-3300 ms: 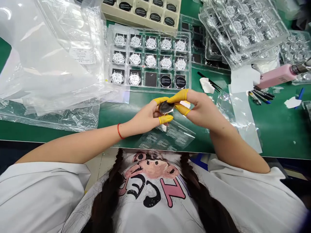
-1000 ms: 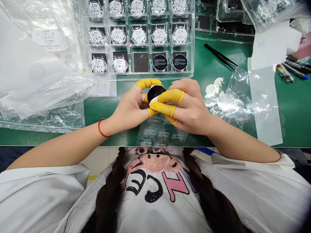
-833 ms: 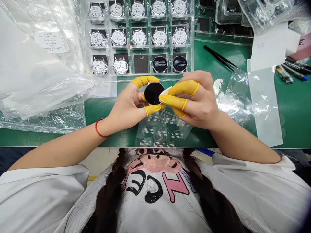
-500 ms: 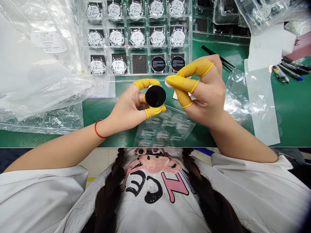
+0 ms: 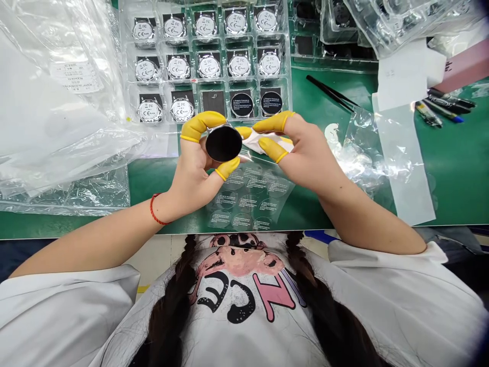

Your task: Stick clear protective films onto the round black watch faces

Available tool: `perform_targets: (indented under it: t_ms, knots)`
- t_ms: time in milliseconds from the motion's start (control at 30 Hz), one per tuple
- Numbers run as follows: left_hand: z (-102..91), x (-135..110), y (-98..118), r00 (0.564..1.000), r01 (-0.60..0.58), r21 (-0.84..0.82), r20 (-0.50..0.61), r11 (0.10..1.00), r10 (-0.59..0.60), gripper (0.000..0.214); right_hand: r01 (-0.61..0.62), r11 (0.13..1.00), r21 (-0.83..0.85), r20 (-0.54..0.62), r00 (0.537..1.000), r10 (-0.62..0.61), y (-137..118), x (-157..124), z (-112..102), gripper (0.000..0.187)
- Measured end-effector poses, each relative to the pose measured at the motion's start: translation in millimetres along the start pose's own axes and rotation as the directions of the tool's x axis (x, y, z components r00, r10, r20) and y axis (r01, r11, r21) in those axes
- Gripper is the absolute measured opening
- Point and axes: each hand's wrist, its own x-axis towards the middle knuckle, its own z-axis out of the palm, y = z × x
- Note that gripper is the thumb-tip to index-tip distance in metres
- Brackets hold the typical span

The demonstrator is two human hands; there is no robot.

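Observation:
My left hand (image 5: pixel 191 168), with yellow finger cots, grips a round watch body (image 5: pixel 223 143) by its edge. The watch's glossy black face is turned up toward me. Close on its right, my right hand (image 5: pixel 309 153), also in yellow finger cots, has its fingers closed on a thin white wipe (image 5: pixel 254 143). Some of the wipe is hidden behind those fingers. Beneath both hands lies a clear sheet of round printed films (image 5: pixel 248 203). Beyond them, a clear plastic tray (image 5: pixel 287 61) holds rows of watches, most back up, two with printed black faces in the near row.
Black tweezers (image 5: pixel 330 93) lie right of the tray. Farther right are white paper strips (image 5: pixel 405 168), crumpled clear film (image 5: pixel 367 132) and several pens (image 5: pixel 443 107). Plastic bags (image 5: pixel 64 132) cover the left side. More clear trays (image 5: pixel 340 30) are stacked at the back right.
My left hand has moved left and slightly up with the watch. My right hand has turned and shifted left, and the white wipe now shows spread between its fingers.

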Motion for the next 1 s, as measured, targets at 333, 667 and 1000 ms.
perform_targets:
  t_ms: [333, 667, 1000]
  knots:
    - [3.2, 0, -1, 1.000, -0.005, 0.016, 0.011, 1.000, 0.005, 0.061, -0.135, 0.963, 0.231, 0.077, 0.990, 0.120, -6, 2, 7, 0.007]
    - [-1.8, 5, -7, 0.977, 0.164, -0.059, 0.145, 0.985, -0.154, 0.066, -0.050, 0.919, 0.391, -0.115, 0.988, 0.102, -13, 4, -8, 0.010]
    - [0.4, 6, -1, 0.939, 0.292, -0.139, 0.228, 0.946, -0.257, 0.062, -0.214, 0.890, 0.403, 0.152, 0.974, 0.166, -16, 0, 3, 0.032]
